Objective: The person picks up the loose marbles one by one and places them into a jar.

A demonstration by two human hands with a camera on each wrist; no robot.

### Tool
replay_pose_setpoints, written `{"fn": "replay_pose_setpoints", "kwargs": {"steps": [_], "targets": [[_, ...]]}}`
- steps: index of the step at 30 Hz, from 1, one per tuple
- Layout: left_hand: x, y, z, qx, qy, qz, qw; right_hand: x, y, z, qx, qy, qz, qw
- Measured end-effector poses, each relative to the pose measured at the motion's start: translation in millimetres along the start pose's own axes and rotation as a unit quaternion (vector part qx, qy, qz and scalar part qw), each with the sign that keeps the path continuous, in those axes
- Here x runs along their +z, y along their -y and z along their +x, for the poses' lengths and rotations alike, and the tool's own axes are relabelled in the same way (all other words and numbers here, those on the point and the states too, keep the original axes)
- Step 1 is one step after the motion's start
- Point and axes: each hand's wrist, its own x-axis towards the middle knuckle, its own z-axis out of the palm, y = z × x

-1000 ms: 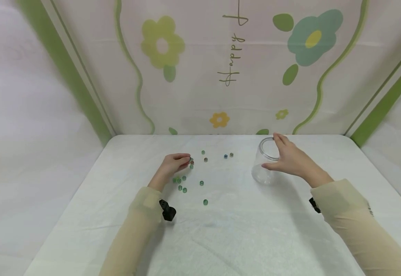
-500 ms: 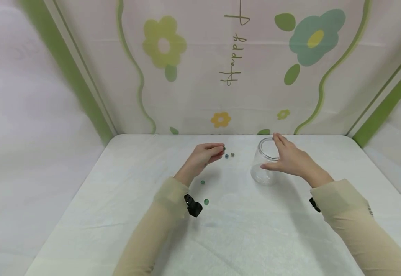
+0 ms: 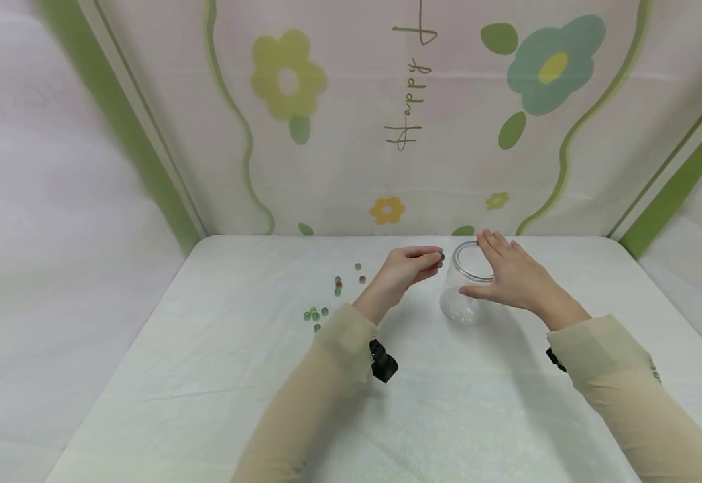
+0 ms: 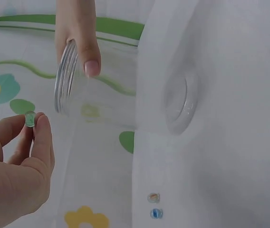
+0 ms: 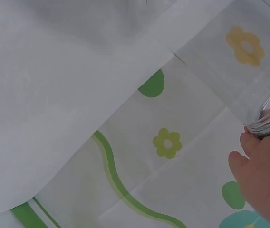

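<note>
A small clear green marble (image 4: 30, 118) is pinched between the thumb and fingertips of my left hand (image 3: 400, 274). In the head view this hand is raised just left of the mouth of a clear jar (image 3: 460, 303), with the marble close to the rim. The jar stands upright on the white table and has no lid on. My right hand (image 3: 516, 276) grips its upper part from the right, thumb on the near wall and fingers at the far side of the rim. Part of the jar also shows in the right wrist view.
Several green marbles (image 3: 316, 316) lie grouped on the left of the table (image 3: 483, 416), with brownish ones (image 3: 338, 284) behind them. A blue marble (image 4: 156, 213) and an orange-tinted marble (image 4: 153, 197) lie left of the jar. A flowered curtain (image 3: 338, 154) hangs along the back edge.
My left hand has travelled right, from among the marbles to beside the jar's rim, carrying the green marble. The jar and my right hand have stayed nearly in place.
</note>
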Motion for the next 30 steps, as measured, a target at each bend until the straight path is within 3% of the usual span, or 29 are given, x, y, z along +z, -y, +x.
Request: {"fn": "replay_pose_setpoints", "kwargs": {"steps": [12, 30], "targets": [[25.7, -1.6, 1.5, 0.007, -0.004, -0.017, 0.9998, 2.5, 0, -2, 0.005, 0.010, 0.043, 0.999], [30.5, 1.9, 7.6, 0.008, -0.031, -0.030, 0.9991, 0.8, 4, -3, 0.011, 0.018, 0.041, 0.999]]}}
